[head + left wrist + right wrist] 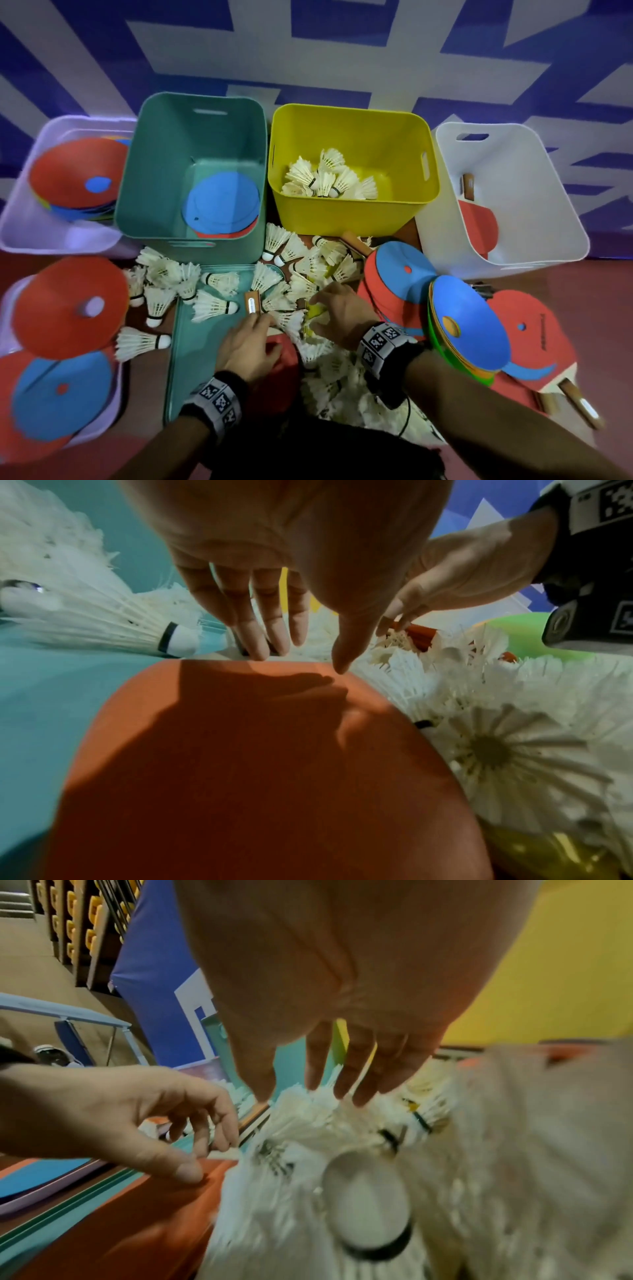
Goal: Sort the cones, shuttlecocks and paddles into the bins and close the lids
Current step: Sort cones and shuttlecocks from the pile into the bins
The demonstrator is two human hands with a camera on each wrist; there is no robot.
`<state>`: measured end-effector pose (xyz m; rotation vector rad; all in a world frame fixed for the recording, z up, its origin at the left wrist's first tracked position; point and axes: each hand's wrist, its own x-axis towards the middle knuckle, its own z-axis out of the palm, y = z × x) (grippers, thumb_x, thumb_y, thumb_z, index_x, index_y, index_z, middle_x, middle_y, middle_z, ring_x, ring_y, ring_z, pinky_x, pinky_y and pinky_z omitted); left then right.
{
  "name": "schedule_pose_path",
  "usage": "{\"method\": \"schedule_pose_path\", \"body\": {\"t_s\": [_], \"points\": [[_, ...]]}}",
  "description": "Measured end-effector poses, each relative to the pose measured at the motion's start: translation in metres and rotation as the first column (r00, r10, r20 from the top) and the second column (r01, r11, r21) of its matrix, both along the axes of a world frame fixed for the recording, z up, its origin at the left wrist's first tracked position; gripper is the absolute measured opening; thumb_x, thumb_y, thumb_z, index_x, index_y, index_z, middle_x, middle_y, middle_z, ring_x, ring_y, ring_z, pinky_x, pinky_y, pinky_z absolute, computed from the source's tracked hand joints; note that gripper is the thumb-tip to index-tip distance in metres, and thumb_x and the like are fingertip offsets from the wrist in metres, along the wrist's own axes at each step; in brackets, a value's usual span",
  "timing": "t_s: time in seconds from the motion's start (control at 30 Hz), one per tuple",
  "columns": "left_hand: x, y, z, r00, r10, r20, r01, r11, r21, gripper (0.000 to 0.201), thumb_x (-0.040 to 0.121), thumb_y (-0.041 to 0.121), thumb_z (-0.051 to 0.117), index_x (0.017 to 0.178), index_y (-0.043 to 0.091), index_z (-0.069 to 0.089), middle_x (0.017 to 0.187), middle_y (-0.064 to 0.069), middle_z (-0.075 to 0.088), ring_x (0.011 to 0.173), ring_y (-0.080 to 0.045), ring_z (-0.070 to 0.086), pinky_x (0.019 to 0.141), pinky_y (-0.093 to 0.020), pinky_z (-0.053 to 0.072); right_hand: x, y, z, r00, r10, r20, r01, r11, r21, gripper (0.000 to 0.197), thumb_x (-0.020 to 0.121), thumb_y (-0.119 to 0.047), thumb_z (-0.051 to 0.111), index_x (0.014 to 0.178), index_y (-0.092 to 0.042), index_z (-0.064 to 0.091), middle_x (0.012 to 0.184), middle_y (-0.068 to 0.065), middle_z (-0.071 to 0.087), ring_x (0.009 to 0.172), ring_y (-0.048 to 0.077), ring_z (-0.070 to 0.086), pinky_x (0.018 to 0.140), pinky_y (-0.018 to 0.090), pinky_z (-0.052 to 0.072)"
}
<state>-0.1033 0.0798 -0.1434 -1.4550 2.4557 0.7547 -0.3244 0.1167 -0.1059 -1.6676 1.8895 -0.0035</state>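
Your left hand [247, 346] and right hand [339, 317], fingers loosely spread and holding nothing, reach into the shuttlecocks [291, 301] heaped before the yellow bin [352, 212], while your left-wrist view alone shows the red paddle [260, 764] beneath.

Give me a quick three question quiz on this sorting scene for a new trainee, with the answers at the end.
1. True or false: the yellow bin already holds shuttlecocks.
2. Which bin holds a paddle? A teal, B yellow, C white.
3. Fill in: the left hand hovers over a red ____ lying on the teal lid.

Key: 1 true. 2 C, the white bin. 3 paddle.
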Motion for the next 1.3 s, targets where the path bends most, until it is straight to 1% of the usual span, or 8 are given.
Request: {"method": "schedule_pose_path", "body": {"t_s": [0.17,0.27,0.53,0.67,0.83,0.97,1.13,1.3], "points": [[0.015,0.001,0.001,0.995,0.039,0.095,-0.037,0.999,-0.018,0.054,0.084,0.061,0.05,0.128,0.029,0.045,0.125,0.002,0.052,0.112,-0.021,0.05,0.096,-0.038,0.04,0.032,-0.011,-0.008,0.998,-0.042,-0.039,0.045,0.997,0.063,0.062,0.078,-0.06,0.063,0.134,-0.036,0.047,0.131,0.001,0.055,0.12,0.027,0.053,0.094,0.037,0.046],[0.022,0.002,0.001,0.983,0.128,0.13,-0.127,0.992,-0.012,0.061,0.079,0.065,0.05,0.128,0.028,0.042,0.125,0.001,0.054,0.115,-0.023,0.048,0.099,-0.04,0.036,0.044,-0.018,-0.01,0.998,-0.026,-0.057,0.035,0.986,0.164,0.07,0.08,-0.063,0.059,0.142,-0.035,0.04,0.139,0.002,0.05,0.124,0.028,0.052,0.1,0.044,0.044],[0.038,-0.016,-0.004,0.97,0.209,0.123,-0.227,0.962,0.154,0.071,0.08,0.07,0.056,0.136,0.03,0.042,0.131,0.003,0.058,0.121,-0.022,0.053,0.101,-0.038,0.039,0.055,-0.016,-0.022,0.99,-0.054,-0.129,0.075,0.984,0.163,0.061,0.081,-0.056,0.06,0.135,-0.035,0.041,0.123,-0.001,0.06,0.113,0.026,0.056,0.094,0.044,0.041],[0.041,-0.023,-0.005,0.975,0.216,0.042,-0.22,0.953,0.208,0.061,0.08,0.064,0.065,0.128,0.028,0.053,0.127,0.003,0.062,0.115,-0.02,0.058,0.096,-0.032,0.045,0.052,-0.016,-0.015,0.989,-0.133,-0.062,0.139,0.984,0.109,0.056,0.081,-0.051,0.061,0.131,-0.036,0.04,0.117,0.0,0.066,0.105,0.027,0.062,0.088,0.039,0.047],[0.043,-0.029,-0.004,0.962,0.225,-0.156,-0.181,0.95,0.254,0.03,0.079,0.062,0.066,0.085,0.034,0.057,0.082,0.012,0.064,0.077,-0.008,0.06,0.073,-0.03,0.051,0.042,-0.016,-0.005,0.967,-0.243,0.077,0.245,0.969,-0.019,0.057,0.078,-0.052,0.061,0.129,-0.035,0.045,0.12,-0.001,0.064,0.105,0.026,0.062,0.08,0.036,0.053],[0.034,-0.033,0.008,0.914,0.139,-0.381,-0.063,0.977,0.203,0.024,0.088,0.055,0.062,0.083,0.032,0.055,0.07,0.016,0.063,0.063,-0.004,0.058,0.065,-0.03,0.051,0.028,-0.014,0.002,0.913,-0.345,0.218,0.385,0.905,-0.18,0.051,0.08,-0.055,0.062,0.123,-0.029,0.058,0.118,-0.005,0.065,0.104,0.016,0.062,0.08,0.028,0.049],[0.019,-0.05,0.044,0.85,0.118,-0.514,-0.117,0.993,0.034,0.018,0.092,0.043,0.064,0.08,0.031,0.058,0.068,0.012,0.062,0.064,-0.009,0.059,0.06,-0.029,0.049,0.005,-0.018,0.009,0.841,-0.396,0.369,0.522,0.774,-0.359,0.046,0.082,-0.052,0.068,0.119,-0.026,0.062,0.111,-0.01,0.066,0.099,0.009,0.061,0.079,0.029,0.053],[0.005,-0.07,0.066,0.704,0.271,-0.656,-0.118,0.956,0.268,0.022,0.091,0.046,0.064,0.088,0.025,0.069,0.085,0.006,0.07,0.084,-0.012,0.065,0.077,-0.03,0.052,-0.013,-0.023,0.017,0.749,-0.425,0.507,0.598,0.764,-0.243,0.032,0.088,-0.048,0.065,0.118,-0.038,0.058,0.113,-0.015,0.065,0.097,0.003,0.061,0.08,0.028,0.053]]}}
